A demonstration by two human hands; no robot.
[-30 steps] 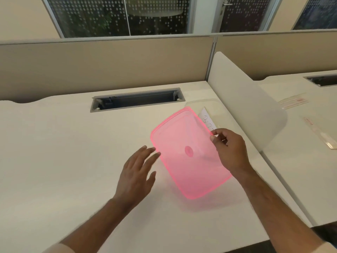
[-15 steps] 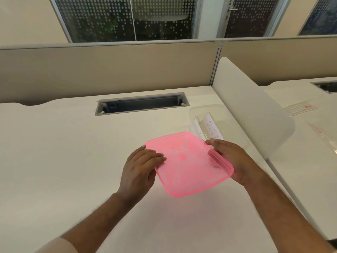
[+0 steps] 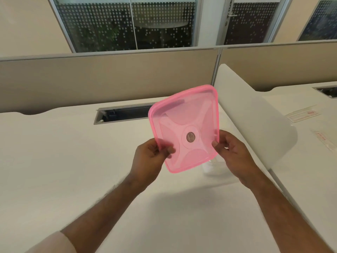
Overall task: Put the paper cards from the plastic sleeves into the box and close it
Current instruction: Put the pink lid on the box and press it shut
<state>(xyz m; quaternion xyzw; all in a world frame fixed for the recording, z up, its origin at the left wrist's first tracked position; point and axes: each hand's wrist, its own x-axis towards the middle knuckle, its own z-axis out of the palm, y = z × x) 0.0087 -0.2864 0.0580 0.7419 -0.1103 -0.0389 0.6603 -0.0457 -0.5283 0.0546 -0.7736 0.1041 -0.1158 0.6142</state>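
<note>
A pink translucent box lid (image 3: 187,123) with a round vent in its middle is held up in the air, tilted toward me. My left hand (image 3: 151,157) pinches its left edge and my right hand (image 3: 233,154) pinches its right edge. The clear plastic box (image 3: 215,167) stands on the white desk behind and below the lid, and only its near corner shows. The paper cards are hidden behind the lid. Empty plastic sleeves (image 3: 302,114) lie on the neighbouring desk at the right.
A white rounded divider panel (image 3: 255,121) separates my desk from the right-hand desk. A cable slot (image 3: 124,114) is cut into the desk at the back. Beige partition walls (image 3: 109,79) run along the far edge.
The lid has gone from lying nearly flat over the desk to being raised and tilted up. My left hand has changed from touching its edge to pinching it.
</note>
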